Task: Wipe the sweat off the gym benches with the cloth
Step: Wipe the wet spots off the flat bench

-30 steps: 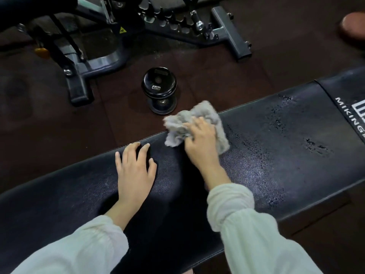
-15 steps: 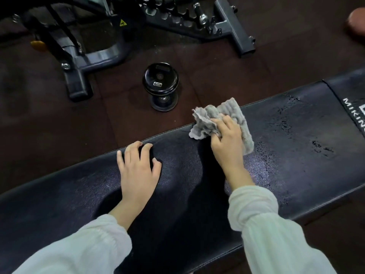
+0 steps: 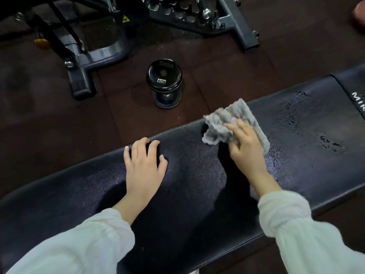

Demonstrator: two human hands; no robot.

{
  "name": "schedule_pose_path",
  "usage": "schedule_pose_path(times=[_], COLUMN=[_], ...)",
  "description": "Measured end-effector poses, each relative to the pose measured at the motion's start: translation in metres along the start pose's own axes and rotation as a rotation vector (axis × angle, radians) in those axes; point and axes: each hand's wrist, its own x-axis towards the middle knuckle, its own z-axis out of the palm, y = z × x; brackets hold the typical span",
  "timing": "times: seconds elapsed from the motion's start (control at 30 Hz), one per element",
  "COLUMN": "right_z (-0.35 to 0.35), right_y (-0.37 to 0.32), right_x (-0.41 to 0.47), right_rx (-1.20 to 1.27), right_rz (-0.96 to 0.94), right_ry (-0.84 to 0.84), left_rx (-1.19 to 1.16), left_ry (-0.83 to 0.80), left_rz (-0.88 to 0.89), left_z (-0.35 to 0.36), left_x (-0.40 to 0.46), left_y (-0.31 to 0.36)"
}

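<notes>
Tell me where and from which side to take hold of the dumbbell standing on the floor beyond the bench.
Probably grip the dumbbell by its short handle between the two heads, coming in from the side. It stands on end, so the flat, wide top head gives the fingers little to curl round. The gap to the lower head looks narrow, so expect a tight fit.

left hand [image 3: 145,167] flat, fingers spread, right hand [image 3: 245,147] fingers curled, pressing

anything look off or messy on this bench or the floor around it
Yes. Sweat droplets bead on the bench to the right of the cloth, which the right hand presses down; the left hand rests flat. A dumbbell stands on end on the floor, loose beside the bench.
</notes>
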Motion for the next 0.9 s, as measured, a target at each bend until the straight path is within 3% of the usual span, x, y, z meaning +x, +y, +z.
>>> schedule_pose_path(times=[0.13,0.3,0.4,0.47,0.57,0.63,0.83,0.9], right_z=[0.017,0.014,-0.007,-0.014,-0.019,-0.018,-0.004,-0.011], right_y=[-0.032,-0.016,0.017,0.027,0.021,0.013,-0.006,0.012], right_x=[0.024,-0.026,-0.041,-0.037,-0.008,0.015,0.012,-0.002], right_rx=[0.012,0.049,0.037,0.028,0.076,0.067,0.004,-0.024], right_rz=[0.012,-0.252,-0.062,0.116,0.285,0.300,-0.134,-0.236], right_ry=[-0.027,-0.147,0.023,0.122,0.165,0.143,-0.142,-0.157], left_rx=[0.045,0.036,0.058,0.074,0.116,0.135,0.083,0.076], left_ry=[-0.070,-0.192,-0.303,-0.387,-0.435,-0.410,-0.322,-0.303], left_rz=[0.035,0.283,0.405,0.390,0.342,0.345,0.321,0.312], left_z=[-0.001,-0.003,-0.001,0.002,0.004,0.007,0.016,0.019], left_x=[0.001,0.036,0.056,0.064,0.065,0.063,0.055,0.054], left_y=[0.004,0.024,0.039,0.046,0.051,0.050,0.049,0.049])
